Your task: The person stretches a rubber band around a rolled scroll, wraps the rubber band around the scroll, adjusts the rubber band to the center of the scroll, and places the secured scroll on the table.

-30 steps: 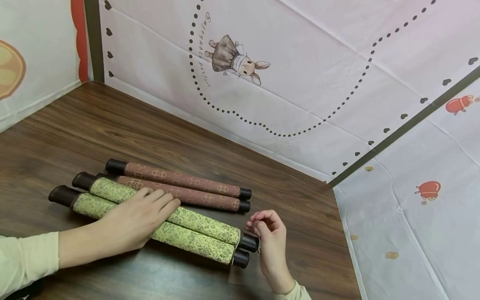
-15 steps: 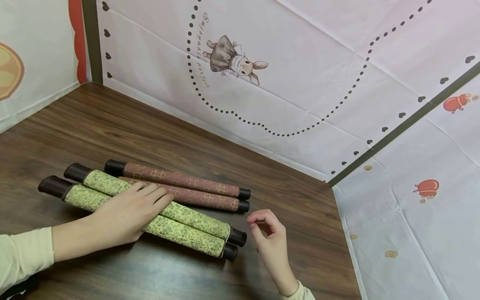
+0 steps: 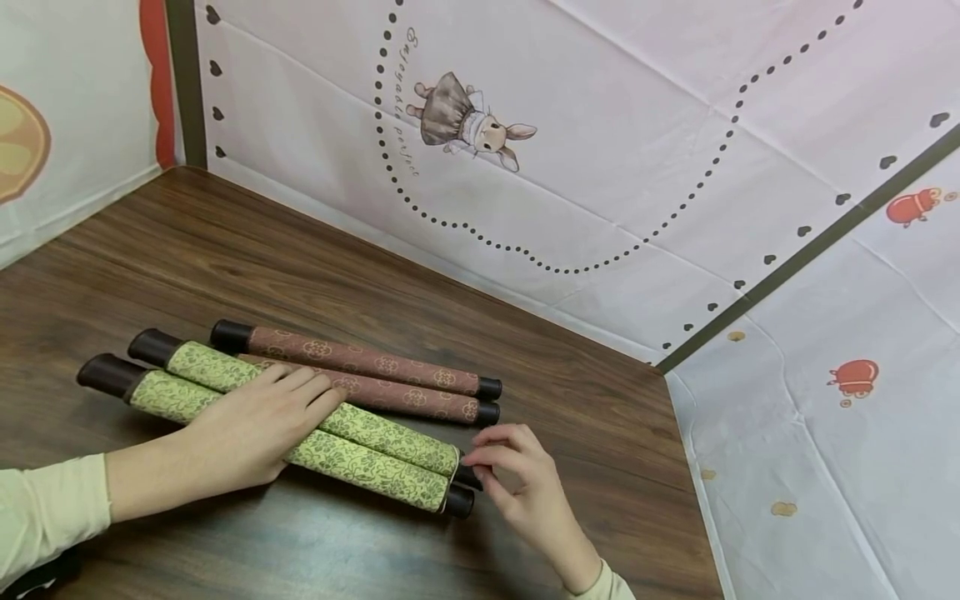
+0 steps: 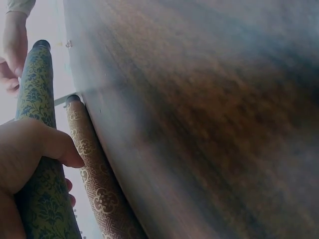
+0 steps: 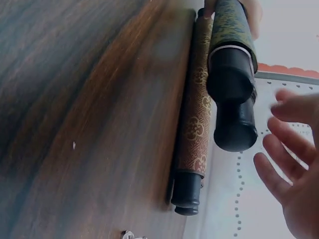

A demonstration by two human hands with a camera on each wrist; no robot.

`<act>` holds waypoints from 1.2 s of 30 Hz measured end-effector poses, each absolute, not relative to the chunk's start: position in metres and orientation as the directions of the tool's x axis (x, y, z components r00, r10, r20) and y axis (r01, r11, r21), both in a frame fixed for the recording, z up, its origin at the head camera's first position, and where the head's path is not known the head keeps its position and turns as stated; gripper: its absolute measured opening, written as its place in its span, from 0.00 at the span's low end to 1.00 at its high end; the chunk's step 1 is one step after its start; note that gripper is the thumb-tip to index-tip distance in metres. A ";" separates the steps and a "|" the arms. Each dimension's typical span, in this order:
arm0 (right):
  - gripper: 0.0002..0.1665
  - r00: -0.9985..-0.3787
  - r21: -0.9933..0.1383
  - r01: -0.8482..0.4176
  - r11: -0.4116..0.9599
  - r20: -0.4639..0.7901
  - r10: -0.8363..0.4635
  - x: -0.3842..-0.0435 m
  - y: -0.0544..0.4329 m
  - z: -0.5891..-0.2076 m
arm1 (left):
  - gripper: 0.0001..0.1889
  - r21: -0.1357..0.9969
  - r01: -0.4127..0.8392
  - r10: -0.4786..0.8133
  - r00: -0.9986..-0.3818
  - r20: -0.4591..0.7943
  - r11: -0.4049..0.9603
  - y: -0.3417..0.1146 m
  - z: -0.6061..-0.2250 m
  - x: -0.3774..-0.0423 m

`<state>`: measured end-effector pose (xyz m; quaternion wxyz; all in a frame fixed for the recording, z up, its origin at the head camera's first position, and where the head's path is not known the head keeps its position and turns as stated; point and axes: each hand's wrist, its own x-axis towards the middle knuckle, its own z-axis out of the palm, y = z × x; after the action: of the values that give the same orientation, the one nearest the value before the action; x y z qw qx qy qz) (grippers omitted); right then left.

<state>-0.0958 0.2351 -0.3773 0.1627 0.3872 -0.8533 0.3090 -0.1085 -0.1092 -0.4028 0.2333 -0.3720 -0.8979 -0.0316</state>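
Observation:
A green floral hanging scroll [image 3: 397,475], rolled from both ends into two parallel rolls, lies aslant in front of me. My left hand [image 3: 258,429] grips it round the middle; in the left wrist view the thumb crosses the green roll [image 4: 37,94]. A thin pale cord [image 3: 452,467] circles its right end beside the dark end knobs [image 3: 459,502]. My right hand [image 3: 528,483] is at those knobs, fingertips right by the cord. In the right wrist view its fingers [image 5: 284,164] are spread beside the black knobs [image 5: 234,132].
Behind the green scroll lies a reddish-brown scroll [image 3: 390,364], also rolled double, with black knobs, on the dark wooden table [image 3: 330,550]. Printed cloth walls [image 3: 600,192] stand along the table's back and sides. A small metallic piece [image 5: 128,235] shows low in the right wrist view.
The green scroll and my left hand shifted left and slightly up, then stayed. My right hand came away from the scroll's end, then moved left, back to its knobs.

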 end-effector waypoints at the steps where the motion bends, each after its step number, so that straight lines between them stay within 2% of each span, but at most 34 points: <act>1: 0.18 -0.617 -0.365 -0.786 0.499 0.515 -0.595 -0.096 0.235 -0.377 | 0.35 -0.114 0.683 0.652 -0.615 0.443 0.722 -0.109 -0.403 -0.109; 6: 0.17 -0.542 -0.269 -0.839 0.474 0.499 -0.677 -0.097 0.234 -0.380 | 0.36 -0.109 0.685 0.651 -0.615 0.445 0.721 -0.110 -0.403 -0.108; 16: 0.13 -0.433 -0.111 -0.889 0.444 0.517 -0.739 -0.100 0.226 -0.380 | 0.36 -0.119 0.694 0.668 -0.609 0.427 0.710 -0.110 -0.403 -0.106; 19: 0.12 -0.419 -0.085 -0.892 0.443 0.523 -0.743 -0.100 0.225 -0.381 | 0.35 -0.131 0.695 0.674 -0.607 0.422 0.707 -0.110 -0.403 -0.106; 22: 0.11 -0.467 -0.206 -0.881 0.426 0.521 -0.714 -0.098 0.225 -0.381 | 0.35 -0.139 0.701 0.683 -0.600 0.416 0.700 -0.110 -0.404 -0.105; 24: 0.08 -0.542 -0.394 -0.837 0.380 0.492 -0.682 -0.096 0.226 -0.381 | 0.35 -0.140 0.714 0.694 -0.584 0.422 0.686 -0.110 -0.404 -0.105; 27: 0.04 -0.685 -0.762 -0.614 0.207 0.383 -0.620 -0.094 0.226 -0.380 | 0.32 -0.143 0.749 0.717 -0.533 0.450 0.647 -0.109 -0.405 -0.104; 29: 0.03 -0.759 -0.913 -0.401 0.070 0.289 -0.583 -0.094 0.227 -0.379 | 0.32 -0.148 0.776 0.733 -0.489 0.472 0.613 -0.108 -0.405 -0.103; 32: 0.05 -0.810 -0.983 -0.164 -0.077 0.179 -0.558 -0.096 0.228 -0.378 | 0.34 -0.176 0.804 0.758 -0.429 0.491 0.569 -0.107 -0.405 -0.102; 36: 0.11 -0.815 -0.988 -0.046 -0.146 0.122 -0.567 -0.100 0.229 -0.381 | 0.33 -0.216 0.820 0.782 -0.375 0.499 0.531 -0.107 -0.403 -0.101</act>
<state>-0.0999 0.2289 -0.3807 -0.1818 0.2441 -0.6276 0.7166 -0.1009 -0.1066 -0.4033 0.2813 -0.4833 -0.8284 -0.0338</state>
